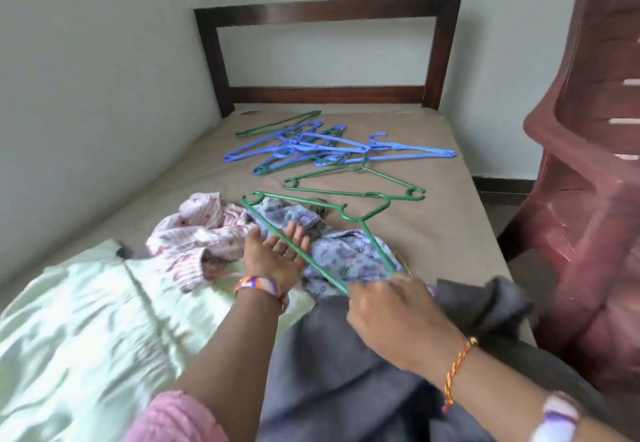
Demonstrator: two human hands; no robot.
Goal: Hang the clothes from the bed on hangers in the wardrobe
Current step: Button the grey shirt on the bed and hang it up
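Bed point(433, 233), brown cover, dark wooden headboard point(327, 8) against a pale wall. On the far half of the bed: a loose pile of blue hangers point(311, 145) with green ones mixed in, overlapping and tangled; one further green hanger lies flat just nearer point(384, 178), apart from the pile except at its hook. On the near half, clothes: pink striped garment point(194, 233), crumpled, left of centre; blue patterned garment point(346, 254), centre, touching the pink one; pale green garment point(79, 320), spread across the near left; dark grey garment point(346, 372), near right, reaching the bed's right edge. Held hanger point(277, 230), green, raised and tilted over the blue patterned garment, hook toward the far right. Right hand point(391, 313): fingers curled round the near corner of the held hanger, above the seam of grey and blue cloth; whether it also pinches cloth cannot be told, the frame being blurred there. Left hand point(277, 254): palm up, fingers spread and relaxed, lying under the hanger's left bar, which crosses the fingers; not closed on it. Left wrist: woven band point(258, 285). Right wrist: red and yellow thread point(457, 369). Pink sleeve point(173, 417) at the near edge. Stacked red plastic chairs point(588, 181) stand to the right of the bed. No wardrobe in view.
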